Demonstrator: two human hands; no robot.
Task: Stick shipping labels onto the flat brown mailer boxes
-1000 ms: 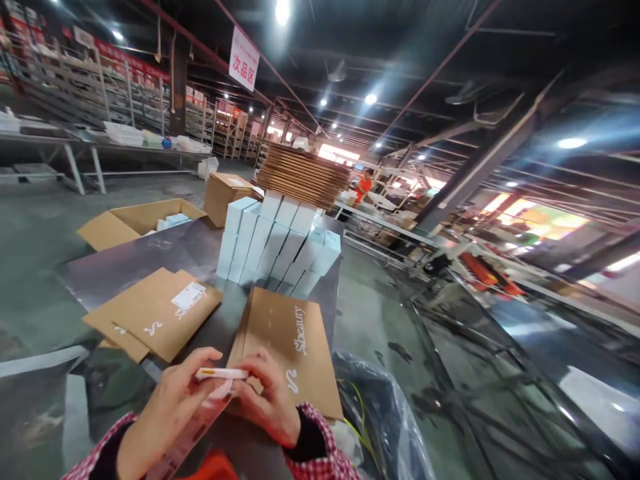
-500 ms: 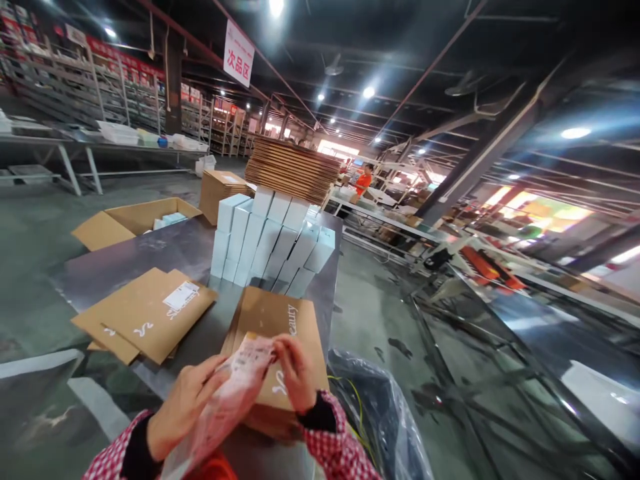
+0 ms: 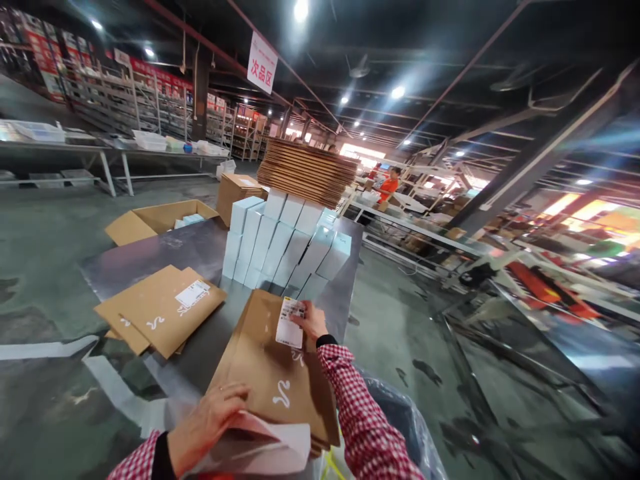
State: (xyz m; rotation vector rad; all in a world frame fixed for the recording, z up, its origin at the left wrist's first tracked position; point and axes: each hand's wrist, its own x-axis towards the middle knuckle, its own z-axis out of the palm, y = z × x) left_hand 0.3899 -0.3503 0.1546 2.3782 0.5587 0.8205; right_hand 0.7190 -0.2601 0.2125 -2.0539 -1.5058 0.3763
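A white shipping label [image 3: 289, 328] lies against the top cardboard mailer [image 3: 265, 373] of a stack in front of me. My right hand [image 3: 312, 321] has its fingers bent over the label's upper right edge. Lower down, my left hand [image 3: 213, 417] rests at the stack's near left corner, its fingers closed on a loose strip of label paper [image 3: 273, 448] that hangs across the near edge. White squiggle marks show on the mailer. To the left, more cardboard mailers [image 3: 165, 310] are piled, the top one bearing a label.
Pale blue boxes [image 3: 280, 247] stand in rows behind the stack on the metal table [image 3: 195, 243], with flat cardboard [image 3: 307, 170] piled on top. An open carton [image 3: 160, 220] sits beyond the left edge. A plastic-lined bin [image 3: 400, 420] is at right. A person in orange [image 3: 389, 185] stands far off.
My right hand has moved up and forward with a label, which now lies on the top mailer. My left hand has lowered with the strip. The view has turned slightly left.
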